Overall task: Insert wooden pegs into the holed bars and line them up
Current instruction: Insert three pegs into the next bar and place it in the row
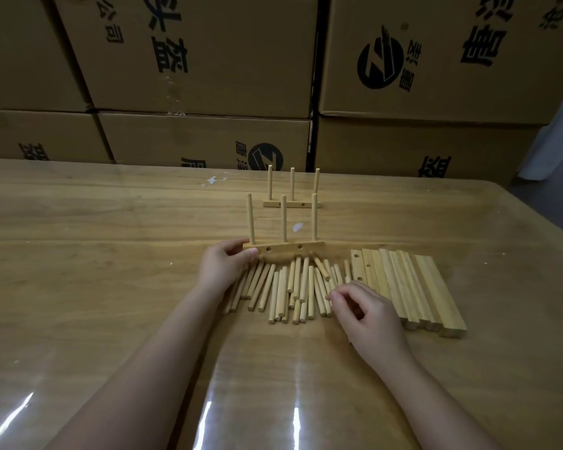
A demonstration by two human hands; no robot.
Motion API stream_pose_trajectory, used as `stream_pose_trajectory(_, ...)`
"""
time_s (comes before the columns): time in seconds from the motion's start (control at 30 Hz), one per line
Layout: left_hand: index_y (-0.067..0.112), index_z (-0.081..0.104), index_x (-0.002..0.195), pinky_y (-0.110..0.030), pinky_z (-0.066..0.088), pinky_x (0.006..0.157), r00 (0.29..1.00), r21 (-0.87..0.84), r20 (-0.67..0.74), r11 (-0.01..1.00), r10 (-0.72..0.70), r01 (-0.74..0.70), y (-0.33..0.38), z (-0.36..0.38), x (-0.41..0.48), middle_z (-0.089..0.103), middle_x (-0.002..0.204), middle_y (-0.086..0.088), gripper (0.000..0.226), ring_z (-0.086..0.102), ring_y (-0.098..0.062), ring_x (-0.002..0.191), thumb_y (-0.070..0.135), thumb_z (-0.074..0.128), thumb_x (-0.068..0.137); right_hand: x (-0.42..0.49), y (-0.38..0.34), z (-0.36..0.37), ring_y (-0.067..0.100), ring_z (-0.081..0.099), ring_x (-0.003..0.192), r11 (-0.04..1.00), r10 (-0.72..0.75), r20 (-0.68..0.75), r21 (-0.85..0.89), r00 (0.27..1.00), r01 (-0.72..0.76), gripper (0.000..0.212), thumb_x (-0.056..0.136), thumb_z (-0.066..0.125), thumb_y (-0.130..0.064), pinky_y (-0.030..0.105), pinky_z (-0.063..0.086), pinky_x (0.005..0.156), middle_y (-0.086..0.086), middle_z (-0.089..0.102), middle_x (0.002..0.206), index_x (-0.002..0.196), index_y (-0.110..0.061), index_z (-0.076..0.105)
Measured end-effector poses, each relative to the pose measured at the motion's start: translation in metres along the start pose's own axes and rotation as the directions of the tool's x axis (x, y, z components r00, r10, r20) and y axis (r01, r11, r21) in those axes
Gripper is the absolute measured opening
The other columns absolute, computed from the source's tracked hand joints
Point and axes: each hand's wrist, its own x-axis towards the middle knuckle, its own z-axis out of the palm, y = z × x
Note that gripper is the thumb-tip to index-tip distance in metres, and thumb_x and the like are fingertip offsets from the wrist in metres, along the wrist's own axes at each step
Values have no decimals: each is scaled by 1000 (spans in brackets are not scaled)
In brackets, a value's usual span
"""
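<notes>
- Currently the left hand [226,267] grips the left end of the near bar [293,249]. This bar stands on the table [95,254] at the far edge of the peg pile [286,290].
- Three upright pegs [284,219] stand in that bar, and two holes in its side face are empty.
- The right hand [366,311] is at the pile's near right corner with its fingers curled and their tips at the peg ends. I cannot tell whether it already pinches a peg.
- A finished bar [291,204], also with three pegs, stands farther beyond the pile, behind the near bar and roughly parallel to it.
- The spare bars [410,287] lie side by side just right of the pile, partly behind the right hand.
- Most loose pegs lie with their long axes pointing away from the person, though one lies slanted on top at the far side.
- The right hand is nearer to the pile, while the left is busy holding the bar. A pick would likely fall to the right hand, pinching across a peg's axis and then turning it upright.
- The near bar holds as many pegs as the finished one, so it may be ready to line up.
</notes>
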Motion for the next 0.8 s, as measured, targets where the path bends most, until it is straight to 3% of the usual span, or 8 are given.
stream_pose_trajectory(0.23, 18, 60, 127, -32, 42, 100, 1000, 152, 19, 988, 0, -3, -6, 19, 51, 61, 129, -6, 38, 55, -21, 119, 23, 65, 90, 2, 0, -1, 5, 58, 84, 997, 2, -5, -71, 1000, -2, 14, 90, 55, -15, 36, 50, 76, -14, 61, 86, 92, -16, 69)
stream_pose_trajectory(0.43, 23, 59, 128, -45, 42, 104, 996, 385, 74, 920, 47, -72, -4, 36, 96, 52, 133, -5, 38, 51, -24, 121, 32, 62, 91, 3, 1, 0, 3, 58, 79, 997, 30, 2, -73, 1000, -29, 14, 89, 55, -17, 29, 51, 69, -20, 58, 81, 87, -23, 67)
stream_pose_trajectory(0.7, 21, 59, 126, -43, 45, 100, 994, 429, 102, 900, 34, -75, 0, 54, 147, 62, 122, -4, 37, 55, -22, 113, 34, 62, 91, 4, 8, 1, 8, 58, 69, 998, 66, -56, 4, 996, -66, 16, 91, 56, -16, 26, 47, 57, -15, 57, 74, 80, -24, 65)
stream_pose_trajectory(0.8, 20, 60, 123, -41, 48, 96, 992, 439, 105, 892, 67, -107, -4, 57, 159, 63, 116, -3, 35, 58, -20, 105, 34, 62, 91, 5, 8, 2, 8, 59, 66, 998, 68, -62, 23, 996, -67, 17, 89, 51, -29, 28, 48, 55, -16, 58, 71, 81, -26, 65)
